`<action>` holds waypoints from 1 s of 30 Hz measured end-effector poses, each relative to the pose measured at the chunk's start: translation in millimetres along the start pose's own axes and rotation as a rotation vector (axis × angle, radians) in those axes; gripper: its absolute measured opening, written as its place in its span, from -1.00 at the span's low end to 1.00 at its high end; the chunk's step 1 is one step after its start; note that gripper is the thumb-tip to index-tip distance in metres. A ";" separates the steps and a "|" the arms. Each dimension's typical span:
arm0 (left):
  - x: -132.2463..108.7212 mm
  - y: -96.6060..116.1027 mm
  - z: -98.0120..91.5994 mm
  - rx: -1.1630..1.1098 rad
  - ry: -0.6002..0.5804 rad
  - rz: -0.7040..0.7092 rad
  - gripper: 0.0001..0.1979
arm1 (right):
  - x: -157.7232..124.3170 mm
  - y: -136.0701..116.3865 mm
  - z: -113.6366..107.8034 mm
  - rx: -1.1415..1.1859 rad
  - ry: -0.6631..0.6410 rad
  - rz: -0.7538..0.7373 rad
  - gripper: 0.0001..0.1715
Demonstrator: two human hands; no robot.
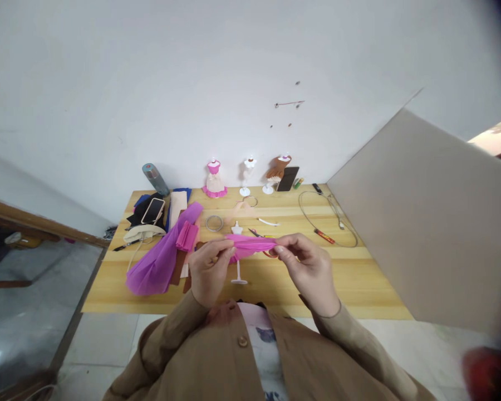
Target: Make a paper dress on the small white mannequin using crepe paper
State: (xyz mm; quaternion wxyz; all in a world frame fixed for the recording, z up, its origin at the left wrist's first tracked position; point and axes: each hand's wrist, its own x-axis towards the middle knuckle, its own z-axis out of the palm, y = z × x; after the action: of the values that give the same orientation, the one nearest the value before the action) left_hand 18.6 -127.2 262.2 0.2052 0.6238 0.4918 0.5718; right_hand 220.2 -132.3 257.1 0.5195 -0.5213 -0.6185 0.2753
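A strip of bright pink crepe paper point(254, 245) is stretched level between my two hands. My left hand point(212, 268) pinches its left end between thumb and fingers, and my right hand point(308, 268) pinches the right end. Behind the strip stands a small white mannequin point(236, 228) on a stand, its middle hidden by the pink paper. Scissors point(255, 233) with red handles lie partly behind the strip and my right hand.
Purple paper point(161, 262), a pink roll point(187, 236) and a phone point(153, 211) lie on the left. Three mannequins, one in a pink-trimmed dress point(215, 181), line the wall. A looped cable point(356, 234) lies right, near an upright panel point(426, 223).
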 end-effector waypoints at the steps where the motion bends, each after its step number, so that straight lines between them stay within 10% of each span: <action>1: -0.9 0.1 0.5 -0.019 0.012 -0.032 -0.87 | -0.3 1.1 0.5 0.051 0.001 0.024 -0.89; 21: -6.4 5.4 5.0 -0.204 0.102 -0.174 -0.91 | -1.1 -8.3 6.0 0.236 0.143 -0.105 -0.87; 30: -2.7 -3.3 4.7 -0.073 0.075 -0.032 -0.82 | 0.3 -5.4 1.6 0.002 0.023 -0.223 -0.67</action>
State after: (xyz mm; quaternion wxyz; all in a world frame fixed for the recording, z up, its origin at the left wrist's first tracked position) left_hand 22.1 -126.6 256.9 0.2183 0.5861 0.4879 0.6089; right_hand 216.7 -133.4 261.4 0.5544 -0.4521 -0.6663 0.2105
